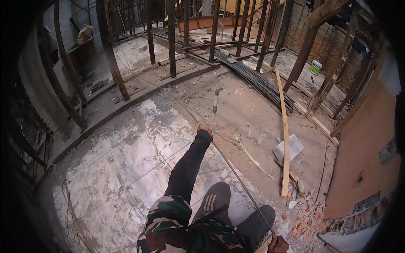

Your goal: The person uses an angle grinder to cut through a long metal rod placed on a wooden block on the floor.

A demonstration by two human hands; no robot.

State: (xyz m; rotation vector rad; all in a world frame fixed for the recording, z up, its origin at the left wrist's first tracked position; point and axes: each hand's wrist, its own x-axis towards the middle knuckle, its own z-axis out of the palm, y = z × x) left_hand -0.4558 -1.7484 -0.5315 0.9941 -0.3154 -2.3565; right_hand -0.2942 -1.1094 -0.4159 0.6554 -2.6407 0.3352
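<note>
A long thin steel bar [234, 173] runs slantwise across the view, from the far left past my knees to the lower right. My left hand [204, 130], at the end of an outstretched dark-sleeved arm, is closed round it ahead of me. Down by my right knee, my right hand [278, 244] grips the bar close to its near end. An upright grey pipe with an elbow [216, 99] stands just beyond my left hand. Under the bar lie pale floor tiles [135, 168] and bare dirt.
A bundle of dark bars [253, 78] lies at the back right. Nearer are a wooden plank [284, 139], a grey block [297, 148] and broken brick rubble [306, 221]. Several timber posts [172, 40] stand across the back. A white-and-green bucket [315, 67] stands far right, beyond a brown board [365, 156].
</note>
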